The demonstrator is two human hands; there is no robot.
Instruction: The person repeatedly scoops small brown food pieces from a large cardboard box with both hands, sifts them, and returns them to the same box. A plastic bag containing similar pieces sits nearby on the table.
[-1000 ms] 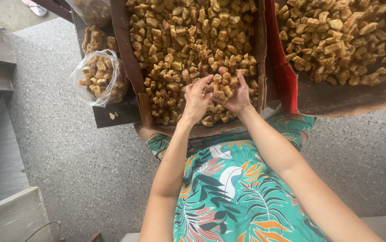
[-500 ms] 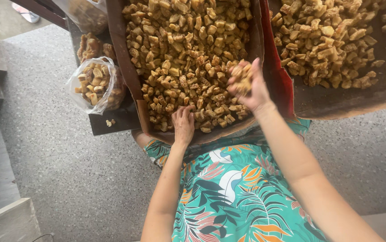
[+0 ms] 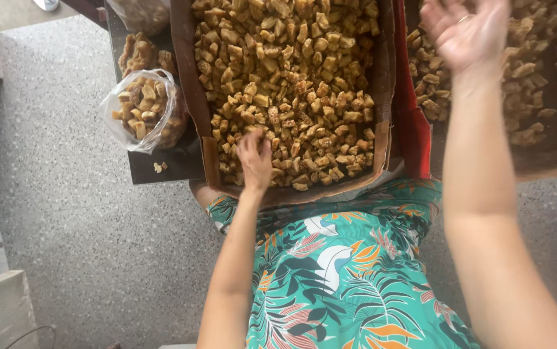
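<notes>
Head view, looking straight down: the left hand point(image 3: 256, 161) lies palm-down in a cardboard tray point(image 3: 191, 97) filled with golden-brown fried snack pieces point(image 3: 291, 84). Its fingers point(image 3: 252, 139) are bent and pressed into the pieces near the tray's front left corner; whether they have closed on any piece cannot be told, as the fingertips are buried in the heap. The right hand point(image 3: 469, 32) is raised in the air over a second tray of the same pieces point(image 3: 537, 71), to the right, with its palm showing and its fingers spread wide, holding nothing. A ring sits on one of those fingers. A red edge point(image 3: 411, 123) stands between the two trays. Both trays rest on a dark surface point(image 3: 162, 165). On that surface, just left of the first tray, sits a clear plastic bag point(image 3: 142, 110) partly filled with the same pieces, its mouth open, and a few loose crumbs lie beside it. Below the trays shows the person's green garment with a leaf print point(image 3: 336, 271). Underneath all is a grey speckled floor point(image 3: 71, 213).
</notes>
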